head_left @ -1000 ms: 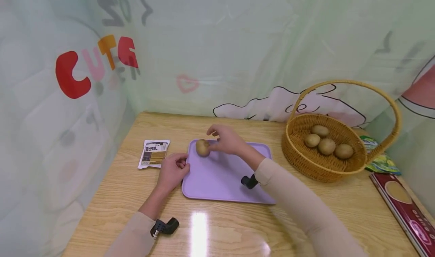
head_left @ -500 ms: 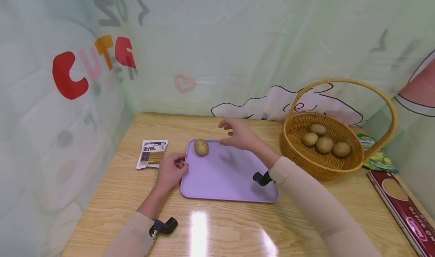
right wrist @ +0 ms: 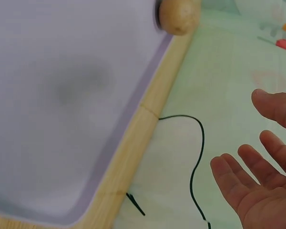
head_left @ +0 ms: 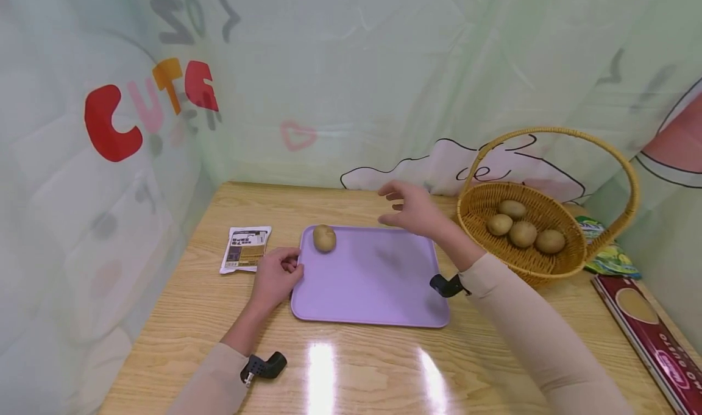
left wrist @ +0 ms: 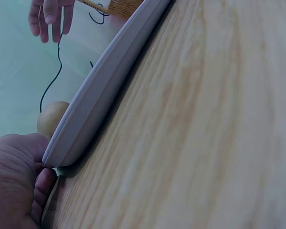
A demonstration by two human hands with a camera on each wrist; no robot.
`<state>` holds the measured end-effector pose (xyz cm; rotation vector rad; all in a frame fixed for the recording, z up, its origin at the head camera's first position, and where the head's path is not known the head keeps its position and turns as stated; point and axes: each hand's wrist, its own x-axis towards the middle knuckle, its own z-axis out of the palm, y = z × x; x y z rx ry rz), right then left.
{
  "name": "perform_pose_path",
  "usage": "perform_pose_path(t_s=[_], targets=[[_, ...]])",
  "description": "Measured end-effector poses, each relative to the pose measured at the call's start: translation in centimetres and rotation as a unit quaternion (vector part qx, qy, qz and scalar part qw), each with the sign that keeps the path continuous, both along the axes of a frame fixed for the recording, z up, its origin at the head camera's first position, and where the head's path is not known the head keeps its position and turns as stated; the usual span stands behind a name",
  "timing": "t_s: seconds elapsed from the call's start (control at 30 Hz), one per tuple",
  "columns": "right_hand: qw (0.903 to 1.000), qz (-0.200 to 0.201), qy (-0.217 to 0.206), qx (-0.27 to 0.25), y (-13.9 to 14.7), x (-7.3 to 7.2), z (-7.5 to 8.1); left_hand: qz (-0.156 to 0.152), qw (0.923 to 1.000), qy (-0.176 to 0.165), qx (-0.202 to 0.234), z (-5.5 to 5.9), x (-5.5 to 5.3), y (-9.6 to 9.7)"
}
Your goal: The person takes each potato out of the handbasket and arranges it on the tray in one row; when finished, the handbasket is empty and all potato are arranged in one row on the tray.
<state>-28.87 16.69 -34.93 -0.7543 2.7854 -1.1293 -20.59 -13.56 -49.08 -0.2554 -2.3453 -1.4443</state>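
The left hand [head_left: 273, 278] pinches the purple tray [head_left: 364, 290] by its left rim; a potato [head_left: 325, 239] rests in the far-left corner. The right hand [head_left: 415, 208], loosely spread, holds nothing above the far rim. Placing seems done; another probably means reaching into the wicker basket [head_left: 476, 209].

Bare left hand [head_left: 276, 276] low, fingers curled, thumb opposing in a pinch; bare right hand [head_left: 415, 209] raised, fingers relaxed, thumb apart; both arms [head_left: 460, 244] extended forward, beige fabric sleeves [head_left: 529, 333].

The right wrist view crops the potato [right wrist: 178, 15], and the basket [head_left: 555, 217] partly hides the green packet [head_left: 615, 257]
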Motion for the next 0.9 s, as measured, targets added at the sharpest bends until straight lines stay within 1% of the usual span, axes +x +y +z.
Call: perform_pose_path(t_s=[0.27,0.43,0.67,0.9], targets=[[0.9988,-0.043,-0.005,0.021,3.0,0.0,1.2,0.001,1.0,0.001,-0.006,0.0,0.2,-0.1],[0.9977,-0.058,-0.012,0.034,5.0,-0.2,1.6,0.001,1.0,-0.006,-0.006,0.1,0.2,-0.1],[0.9964,-0.074,-0.016,0.038,7.5,0.0,2.6,0.0,1.0,-0.002,-0.005,0.1,0.1,-0.1],[0.992,-0.099,-0.006,0.078,10.1,0.0,3.3,-0.004,1.0,0.0,-0.001,0.1,0.2,0.0]])
